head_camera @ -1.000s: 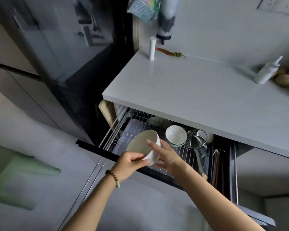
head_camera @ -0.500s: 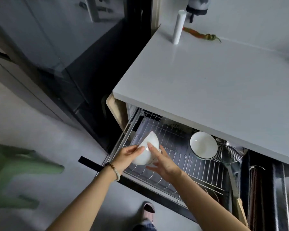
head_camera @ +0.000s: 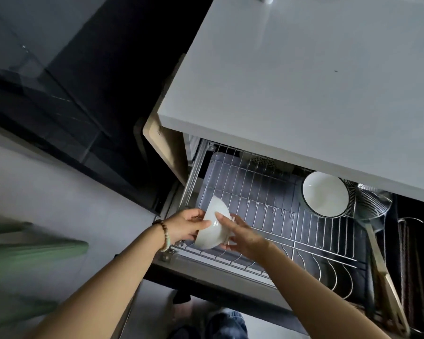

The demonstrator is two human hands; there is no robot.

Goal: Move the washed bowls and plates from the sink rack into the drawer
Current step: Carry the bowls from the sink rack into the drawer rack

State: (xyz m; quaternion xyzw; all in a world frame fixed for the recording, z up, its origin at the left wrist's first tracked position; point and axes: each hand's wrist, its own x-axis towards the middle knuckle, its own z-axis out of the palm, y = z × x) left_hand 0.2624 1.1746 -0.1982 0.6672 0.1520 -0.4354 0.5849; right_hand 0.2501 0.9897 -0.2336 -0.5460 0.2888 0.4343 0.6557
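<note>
Head view: left hand and right hand grasp tilted white bowl between their fingers.

The single head-worn camera looks steeply down from close above the pulled-out steel wire-rack drawer beneath the pale grey countertop.

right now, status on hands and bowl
Left hand and right hand both hold the white ceramic bowl, tilted over left front of the wire drawer rack. Black-rimmed white bowl far right, not in the way.
</note>
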